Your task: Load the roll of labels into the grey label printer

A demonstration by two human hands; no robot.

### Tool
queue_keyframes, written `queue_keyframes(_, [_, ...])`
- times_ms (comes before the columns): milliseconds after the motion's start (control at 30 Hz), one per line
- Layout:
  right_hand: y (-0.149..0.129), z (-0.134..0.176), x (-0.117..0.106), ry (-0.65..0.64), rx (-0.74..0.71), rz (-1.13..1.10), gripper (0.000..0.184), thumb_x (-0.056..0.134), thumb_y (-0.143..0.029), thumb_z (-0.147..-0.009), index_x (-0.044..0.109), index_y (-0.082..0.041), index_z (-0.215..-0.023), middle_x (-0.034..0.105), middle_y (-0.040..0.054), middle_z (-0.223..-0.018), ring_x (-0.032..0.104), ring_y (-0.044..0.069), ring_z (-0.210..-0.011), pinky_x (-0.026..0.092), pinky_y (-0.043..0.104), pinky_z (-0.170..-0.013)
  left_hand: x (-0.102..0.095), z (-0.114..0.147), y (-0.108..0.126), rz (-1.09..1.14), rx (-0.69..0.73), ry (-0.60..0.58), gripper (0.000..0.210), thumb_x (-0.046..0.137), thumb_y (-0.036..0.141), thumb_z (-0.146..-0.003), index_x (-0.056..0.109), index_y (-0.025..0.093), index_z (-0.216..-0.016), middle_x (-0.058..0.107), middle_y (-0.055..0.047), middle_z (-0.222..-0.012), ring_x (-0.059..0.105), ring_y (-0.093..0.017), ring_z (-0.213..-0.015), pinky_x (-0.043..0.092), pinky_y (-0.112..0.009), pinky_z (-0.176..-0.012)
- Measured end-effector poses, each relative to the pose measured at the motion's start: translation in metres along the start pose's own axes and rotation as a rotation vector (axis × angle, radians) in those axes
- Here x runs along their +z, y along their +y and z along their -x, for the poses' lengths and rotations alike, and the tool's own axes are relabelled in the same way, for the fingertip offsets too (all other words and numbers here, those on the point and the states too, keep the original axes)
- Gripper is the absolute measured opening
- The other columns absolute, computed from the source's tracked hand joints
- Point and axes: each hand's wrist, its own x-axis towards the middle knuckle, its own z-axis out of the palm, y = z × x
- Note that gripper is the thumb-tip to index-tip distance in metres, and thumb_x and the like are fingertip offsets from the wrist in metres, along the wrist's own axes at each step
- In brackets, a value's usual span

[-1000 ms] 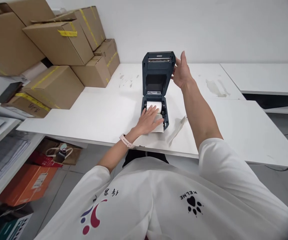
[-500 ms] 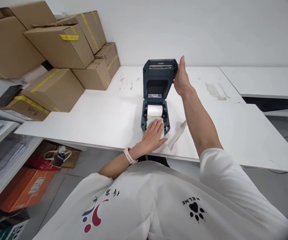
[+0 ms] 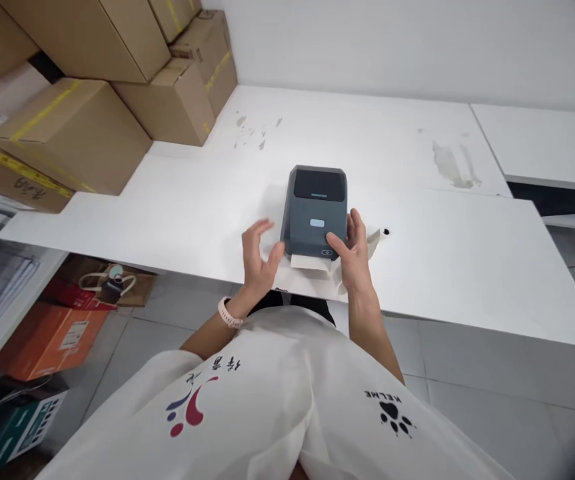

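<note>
A dark grey label printer point(image 3: 316, 213) stands on the white table with its lid down. A short length of white label paper point(image 3: 310, 263) sticks out of its front slot. My right hand point(image 3: 356, 257) grips the printer's front right corner, thumb on the lid by the button and fingers along the side. At the printer's left side, my left hand point(image 3: 260, 257) is open, fingers apart and slightly blurred, its thumb close to the front left corner. A loose white paper strip point(image 3: 374, 243) lies behind my right hand. The roll inside the printer is hidden.
Stacked cardboard boxes point(image 3: 70, 133) fill the table's left end against the wall. The white table point(image 3: 447, 260) ends just in front of the printer. Below left are a shelf and an orange box point(image 3: 50, 337) on the floor.
The raised printer lid has come down shut. My left hand has left the paper and moved to the printer's left; my right hand has come down from the lid to the front right corner.
</note>
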Motion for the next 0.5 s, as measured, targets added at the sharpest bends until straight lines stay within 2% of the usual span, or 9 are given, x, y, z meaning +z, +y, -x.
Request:
queue_keyframes(33, [0.005, 0.001, 0.002, -0.018, 0.059, -0.053, 0.092, 0.058, -0.060, -0.089, 0.007, -0.034, -0.162, 0.023, 0.0083, -0.169, 0.030, 0.029, -0.155, 0.040, 0.055, -0.120, 0.005, -0.011, 0.001, 0.042, -0.096, -0.069, 0.060, 0.060, 0.058, -0.089, 0.048, 0.031, -0.142, 0.047, -0.008, -0.156, 0.036, -0.029, -0.151, 0.036, -0.050, -0.122])
queue_keyframes(67, [0.008, 0.001, 0.004, -0.037, 0.110, -0.102, 0.095, 0.058, -0.060, -0.089, 0.004, -0.034, -0.162, 0.026, 0.0087, -0.168, 0.035, 0.029, -0.152, 0.042, 0.055, -0.119, 0.011, -0.021, 0.001, 0.108, -0.210, -0.160, 0.071, 0.063, 0.060, -0.087, 0.040, 0.033, -0.149, 0.040, -0.007, -0.161, 0.028, -0.031, -0.155, 0.033, -0.050, -0.123])
queue_keyframes(133, [0.008, -0.001, 0.005, -0.070, 0.174, -0.169, 0.094, 0.060, -0.057, -0.089, 0.006, -0.034, -0.162, 0.034, 0.0075, -0.165, 0.043, 0.029, -0.148, 0.044, 0.054, -0.118, 0.023, -0.036, 0.000, 0.277, -0.415, -0.338, 0.075, 0.061, 0.061, -0.088, 0.036, 0.031, -0.152, 0.041, -0.008, -0.161, 0.032, -0.033, -0.153, 0.037, -0.050, -0.121])
queue_keyframes(200, [0.006, -0.002, 0.003, -0.095, 0.199, -0.182, 0.088, 0.059, -0.056, -0.089, 0.014, -0.034, -0.161, 0.041, 0.0059, -0.162, 0.046, 0.028, -0.145, 0.044, 0.052, -0.119, 0.032, -0.042, -0.003, 0.407, -0.493, -0.443, 0.071, 0.060, 0.058, -0.090, 0.039, 0.028, -0.151, 0.049, -0.009, -0.156, 0.044, -0.034, -0.146, 0.042, -0.049, -0.118])
queue_keyframes(267, [0.004, -0.002, 0.002, -0.119, 0.195, -0.148, 0.083, 0.057, -0.056, -0.091, 0.018, -0.033, -0.160, 0.045, 0.0063, -0.159, 0.048, 0.028, -0.144, 0.045, 0.051, -0.118, 0.037, -0.042, -0.007, 0.471, -0.476, -0.464, 0.067, 0.061, 0.054, -0.090, 0.044, 0.026, -0.148, 0.055, -0.009, -0.151, 0.052, -0.033, -0.140, 0.046, -0.048, -0.115])
queue_keyframes(433, [0.013, 0.000, 0.003, -0.080, 0.122, -0.030, 0.083, 0.054, -0.061, -0.092, 0.019, -0.030, -0.160, 0.047, 0.0091, -0.157, 0.048, 0.030, -0.143, 0.047, 0.053, -0.115, 0.042, -0.039, -0.016, 0.420, -0.342, -0.334, 0.057, 0.061, 0.052, -0.089, 0.052, 0.026, -0.139, 0.062, -0.007, -0.143, 0.059, -0.030, -0.131, 0.051, -0.042, -0.108])
queue_keyframes(500, [0.017, -0.001, 0.004, -0.066, 0.105, -0.016, 0.083, 0.053, -0.062, -0.092, 0.020, -0.029, -0.160, 0.047, 0.0095, -0.157, 0.049, 0.030, -0.143, 0.047, 0.053, -0.114, 0.041, -0.040, -0.016, 0.401, -0.313, -0.350, 0.055, 0.060, 0.053, -0.089, 0.054, 0.026, -0.136, 0.064, -0.007, -0.140, 0.060, -0.029, -0.128, 0.052, -0.040, -0.105])
